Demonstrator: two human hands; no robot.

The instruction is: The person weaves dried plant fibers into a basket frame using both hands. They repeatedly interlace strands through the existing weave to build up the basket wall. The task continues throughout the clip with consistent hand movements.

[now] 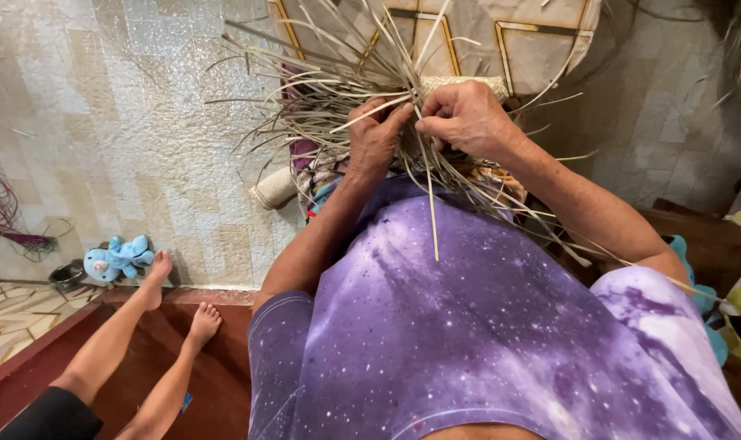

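Above the purple shirt [484, 326], left hand [376, 138] and right hand [468, 121] meet knuckles-up, fingers pinching pale straw strips [321, 90]. Their fingertips and the woven piece [464, 81] beyond stay mostly hidden.

— Both hands are in the dried straw strips [338, 98]?
— Yes, left hand [376, 134] pinching strands, right hand [468, 118] gripping beside it, touching.
— And lower left?
— Another person's bare feet [179, 297] near a blue stuffed toy [118, 258].
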